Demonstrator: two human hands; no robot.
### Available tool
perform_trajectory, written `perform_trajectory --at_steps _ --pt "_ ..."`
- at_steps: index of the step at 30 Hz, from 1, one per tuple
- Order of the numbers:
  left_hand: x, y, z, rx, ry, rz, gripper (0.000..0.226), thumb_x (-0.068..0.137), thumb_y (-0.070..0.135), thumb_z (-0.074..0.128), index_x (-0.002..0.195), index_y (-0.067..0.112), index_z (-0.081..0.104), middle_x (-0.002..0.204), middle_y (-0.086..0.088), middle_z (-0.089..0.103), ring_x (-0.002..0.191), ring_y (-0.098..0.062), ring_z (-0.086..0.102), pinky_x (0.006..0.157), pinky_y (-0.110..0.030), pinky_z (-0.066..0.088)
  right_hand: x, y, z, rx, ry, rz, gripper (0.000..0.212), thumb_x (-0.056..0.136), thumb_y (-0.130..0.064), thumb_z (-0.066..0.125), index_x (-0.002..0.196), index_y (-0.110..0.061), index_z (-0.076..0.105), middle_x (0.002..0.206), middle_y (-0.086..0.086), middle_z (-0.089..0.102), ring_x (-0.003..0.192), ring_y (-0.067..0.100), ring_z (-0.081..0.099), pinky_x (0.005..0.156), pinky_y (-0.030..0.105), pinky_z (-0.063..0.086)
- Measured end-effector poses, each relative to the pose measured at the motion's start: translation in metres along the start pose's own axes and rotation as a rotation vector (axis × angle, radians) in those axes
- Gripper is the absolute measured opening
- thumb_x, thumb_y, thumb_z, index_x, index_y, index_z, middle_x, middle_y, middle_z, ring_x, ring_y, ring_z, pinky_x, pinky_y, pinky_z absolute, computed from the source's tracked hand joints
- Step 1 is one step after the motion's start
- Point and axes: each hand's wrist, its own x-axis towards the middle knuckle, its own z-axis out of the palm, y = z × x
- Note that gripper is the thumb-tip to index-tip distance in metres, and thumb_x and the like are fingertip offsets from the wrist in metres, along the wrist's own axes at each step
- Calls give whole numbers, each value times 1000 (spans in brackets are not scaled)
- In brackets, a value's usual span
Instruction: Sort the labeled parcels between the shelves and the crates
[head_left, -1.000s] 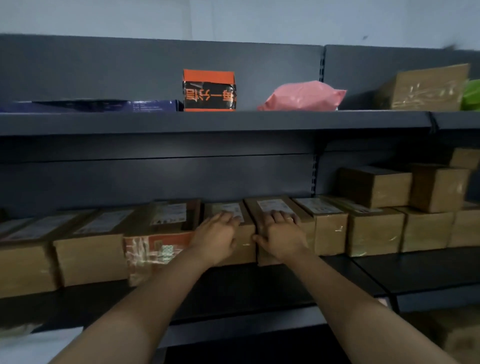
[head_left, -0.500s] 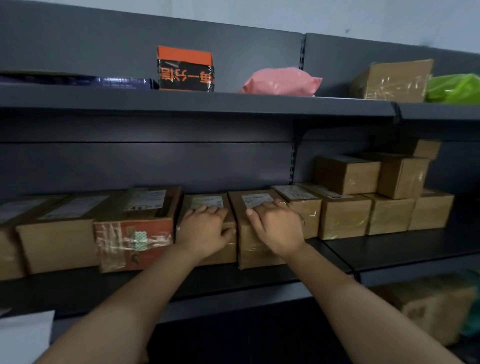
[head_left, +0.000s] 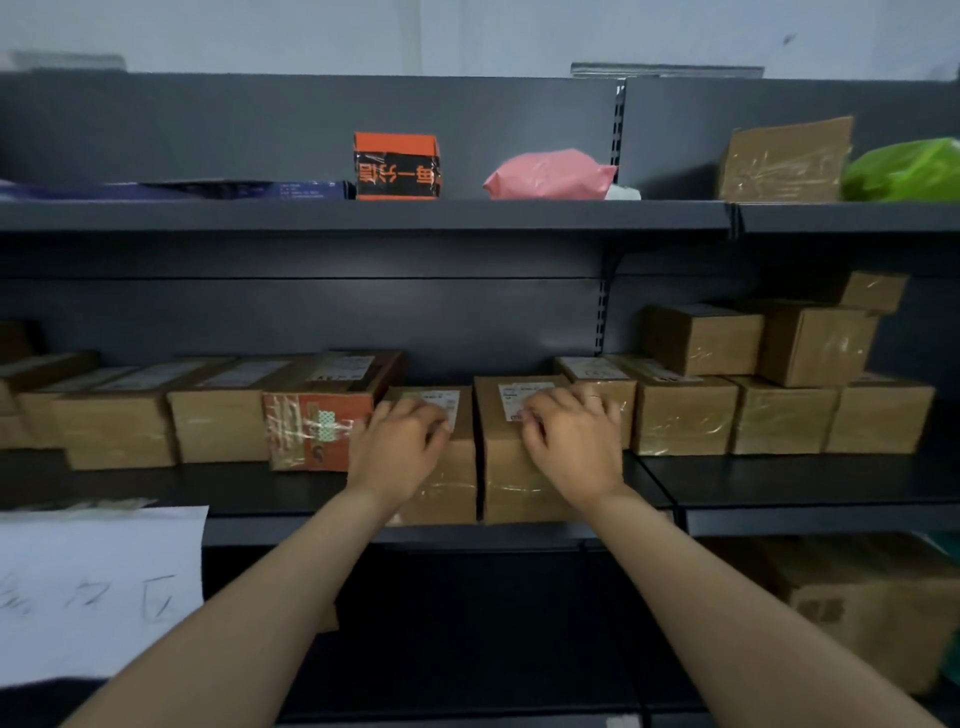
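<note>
Two brown labeled parcels stand side by side at the front of the middle shelf (head_left: 779, 519). My left hand (head_left: 400, 447) lies on top of the left parcel (head_left: 447, 493), fingers curled over its white label. My right hand (head_left: 571, 447) grips the top of the right parcel (head_left: 506, 478) the same way, fingers bent at its label. Both parcels sit further forward than the row behind them. More labeled cardboard parcels line this shelf on both sides.
An orange-printed parcel (head_left: 311, 431) touches the left parcel's side. Stacked boxes (head_left: 701, 340) fill the shelf's right. On the upper shelf (head_left: 363, 215) are an orange-black box (head_left: 397, 166), pink bag (head_left: 545, 174), taped box (head_left: 784, 158) and green bag (head_left: 904, 171). A handwritten paper sign (head_left: 93, 587) hangs lower left.
Both hands have drawn the two parcels forward out of the row to the shelf's front edge. The view has dropped and pulled back a little.
</note>
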Motion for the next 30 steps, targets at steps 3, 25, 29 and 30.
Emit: perform_trajectory --at_steps 3,25,29,30 --pt "-2 3 -6 -43 -55 -241 44 93 48 41 133 30 47 142 0 39 129 -27 32 102 -44 25 -6 6 -11 7 -52 228 45 93 -44 45 134 -26 52 142 3 45 133 29 34 104 46 30" --pt "-40 22 -7 -614 169 -552 53 79 29 71 126 21 48 138 -10 29 128 -35 27 96 -40 33 -46 13 -11 1312 -48 960 65 85 -35 67 142 -27 36 126 1 50 114 26 49 102 47 43" --pt "-55 19 -22 -643 196 -489 52 78 27 73 124 20 50 138 -11 30 127 -33 28 96 -37 32 -62 0 -22 1357 -6 1010 66 81 -38 70 139 -20 42 127 3 54 114 25 51 102 51 43" --pt "-59 19 -26 -651 192 -475 51 78 27 73 124 21 51 138 -10 30 127 -33 28 95 -35 31 -67 -3 -27 1359 14 1010 62 81 -38 69 135 -20 44 123 2 54 113 25 51 102 52 43"
